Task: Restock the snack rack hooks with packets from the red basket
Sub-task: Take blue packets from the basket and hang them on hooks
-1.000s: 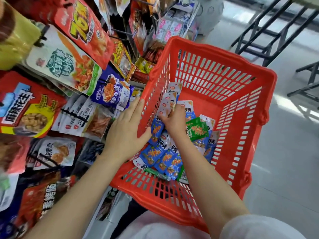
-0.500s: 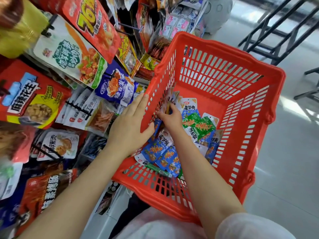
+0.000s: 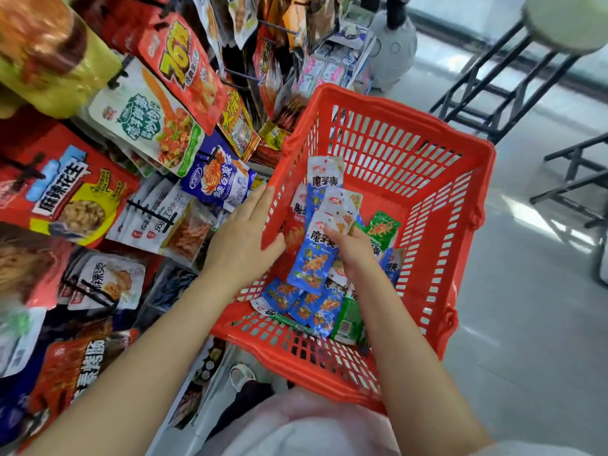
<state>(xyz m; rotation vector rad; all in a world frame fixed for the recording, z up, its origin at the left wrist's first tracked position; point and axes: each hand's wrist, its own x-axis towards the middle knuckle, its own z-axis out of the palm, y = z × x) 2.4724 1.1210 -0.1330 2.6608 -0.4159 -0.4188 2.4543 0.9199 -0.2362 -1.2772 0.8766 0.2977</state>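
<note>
Leftmost, at nine o'clock, the snack rack (image 3: 108,179) is seen crowded with hanging packets, among them a red peanut bag (image 3: 62,192) and a blue-and-white pouch (image 3: 217,176). Toward the centre, the left hand (image 3: 243,238) is laid against the outer left wall of the red basket (image 3: 460,199), its fingers straight along the outside while the thumb is hooked over the rim, so the wall is clasped in a loose grip. Just right of it, inside the basket, a fan of blue-and-white packets (image 3: 316,251) is pinched by the right hand (image 3: 355,255), the grip closed on them and the packets raised above the pile. Further blue packets and a green packet (image 3: 381,228) are left lying on the basket floor. At two o'clock, dark stool legs (image 3: 500,103) are seen standing on the pale floor (image 3: 526,324).
</note>
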